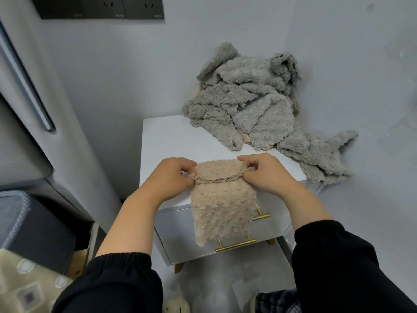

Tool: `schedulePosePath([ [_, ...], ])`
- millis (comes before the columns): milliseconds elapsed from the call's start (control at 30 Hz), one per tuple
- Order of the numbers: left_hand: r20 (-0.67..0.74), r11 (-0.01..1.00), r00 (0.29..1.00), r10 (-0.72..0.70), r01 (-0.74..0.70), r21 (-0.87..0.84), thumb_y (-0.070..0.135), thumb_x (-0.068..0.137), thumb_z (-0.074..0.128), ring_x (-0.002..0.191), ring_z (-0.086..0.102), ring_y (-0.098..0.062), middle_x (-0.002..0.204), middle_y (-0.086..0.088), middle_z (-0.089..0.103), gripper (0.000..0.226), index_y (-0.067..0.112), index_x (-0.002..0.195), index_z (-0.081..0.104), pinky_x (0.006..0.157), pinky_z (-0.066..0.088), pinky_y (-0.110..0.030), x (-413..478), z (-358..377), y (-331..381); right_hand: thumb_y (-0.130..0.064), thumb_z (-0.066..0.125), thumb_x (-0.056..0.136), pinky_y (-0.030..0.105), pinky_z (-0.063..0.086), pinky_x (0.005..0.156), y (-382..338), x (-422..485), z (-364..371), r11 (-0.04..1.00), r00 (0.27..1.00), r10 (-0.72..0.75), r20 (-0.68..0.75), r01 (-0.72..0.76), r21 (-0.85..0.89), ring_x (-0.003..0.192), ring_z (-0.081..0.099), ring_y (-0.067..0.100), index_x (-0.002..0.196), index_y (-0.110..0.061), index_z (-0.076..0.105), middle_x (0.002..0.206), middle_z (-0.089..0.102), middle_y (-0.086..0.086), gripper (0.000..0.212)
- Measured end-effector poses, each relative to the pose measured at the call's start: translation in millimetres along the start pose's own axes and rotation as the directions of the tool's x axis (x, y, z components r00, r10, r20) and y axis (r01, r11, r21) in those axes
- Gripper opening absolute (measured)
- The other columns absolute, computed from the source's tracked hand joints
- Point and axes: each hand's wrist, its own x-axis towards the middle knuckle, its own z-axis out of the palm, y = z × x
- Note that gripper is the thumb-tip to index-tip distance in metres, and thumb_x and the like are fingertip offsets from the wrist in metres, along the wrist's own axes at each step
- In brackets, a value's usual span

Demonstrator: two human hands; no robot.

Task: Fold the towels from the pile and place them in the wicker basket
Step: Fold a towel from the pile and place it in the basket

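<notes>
A fluffy beige towel (pixel 222 204) lies over the front edge of a white nightstand (pixel 167 136), its lower half hanging down in front of the drawers. My left hand (pixel 174 177) pinches its folded edge on the left. My right hand (pixel 265 172) pinches the same edge on the right. A pile of crumpled grey towels (pixel 248 105) is heaped at the back right of the nightstand top, against the wall, with one end trailing off the right side. No wicker basket is in view.
The nightstand has two drawers with brass bar handles (pixel 235 245). A grey fridge (pixel 24 105) stands at the left, with dark wall sockets (pixel 101 7) above. A dark box (pixel 33 227) and patterned fabric (pixel 24 281) sit at the lower left.
</notes>
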Motion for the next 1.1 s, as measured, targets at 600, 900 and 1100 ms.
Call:
schedulePosePath([
  [600, -0.027, 0.991, 0.992, -0.123, 0.122, -0.050, 0.014, 0.082, 0.071, 0.100, 0.054, -0.017, 0.115, 0.000, 0.056, 0.058, 0.016, 0.135, 0.049, 0.087, 0.039, -0.024, 5, 13, 5, -0.006, 0.069, 0.083, 0.024, 0.038, 0.065, -5, 7, 0, 0.994, 0.993, 0.102, 0.054, -0.104, 0.036, 0.066, 0.045, 0.008, 0.122, -0.017, 0.053, 0.092, 0.046, -0.002, 0.044],
  [900, -0.157, 0.980, 0.979, -0.132, 0.104, -0.171, 0.004, 0.072, 0.075, 0.064, 0.053, -0.009, 0.070, 0.006, 0.059, 0.017, 0.013, 0.082, 0.064, 0.053, 0.037, -0.016, 8, 11, 8, -0.001, 0.074, 0.075, 0.023, 0.039, 0.052, -8, 13, -3, 0.975, 0.983, 0.182, -0.002, -0.180, 0.127, 0.057, 0.050, 0.013, 0.077, -0.009, 0.062, 0.063, 0.054, 0.001, 0.015],
  [1100, -0.430, 0.998, 0.902, -0.029, 0.001, -0.065, 0.004, 0.075, 0.063, 0.074, 0.051, -0.016, 0.075, 0.007, 0.056, 0.023, 0.024, 0.070, 0.055, 0.063, 0.038, -0.028, 12, 14, 13, 0.000, 0.074, 0.073, 0.032, 0.046, 0.064, -10, 20, 8, 0.969, 0.964, 0.109, -0.242, -0.048, 0.242, 0.064, 0.055, 0.022, 0.069, -0.026, 0.055, 0.080, 0.060, 0.005, 0.032],
])
